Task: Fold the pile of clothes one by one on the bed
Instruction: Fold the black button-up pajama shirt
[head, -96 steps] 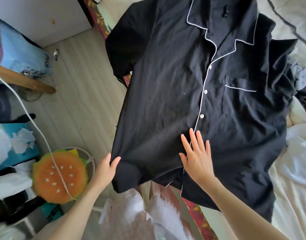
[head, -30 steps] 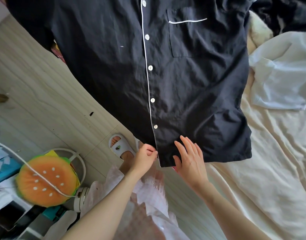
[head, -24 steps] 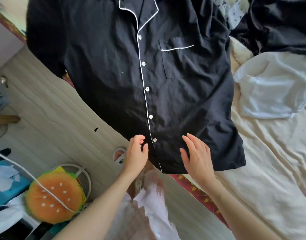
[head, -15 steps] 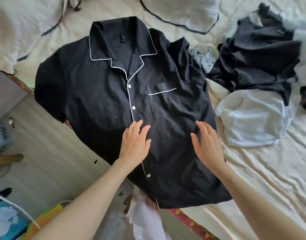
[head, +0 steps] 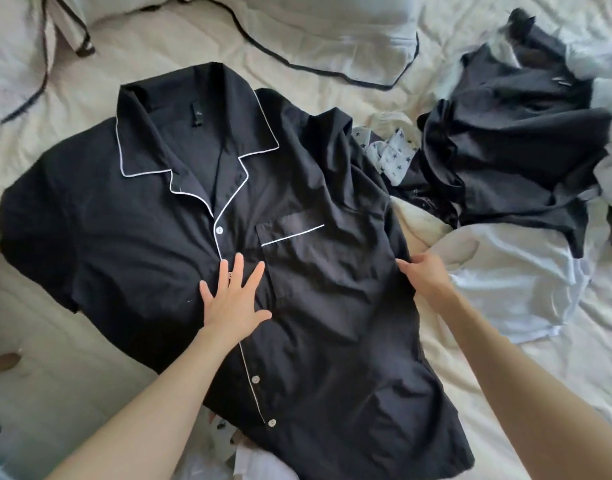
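Left hand [head: 232, 298] flat, fingers spread, pressing black pajama shirt [head: 152, 244]. Right hand [head: 423, 276] gripping its three o'clock edge. Collar tag [head: 195, 116] unreadable.

Bed [head: 557, 393], cream sheet, rumpled. Black piped shirt [head: 152, 237] spread flat, front up, hem and one sleeve overhanging the near edge. White garment [head: 526, 289] beside it; dark clothes heap [head: 512, 161] toward the far side. Pillows [head: 315, 32] along the far edge.
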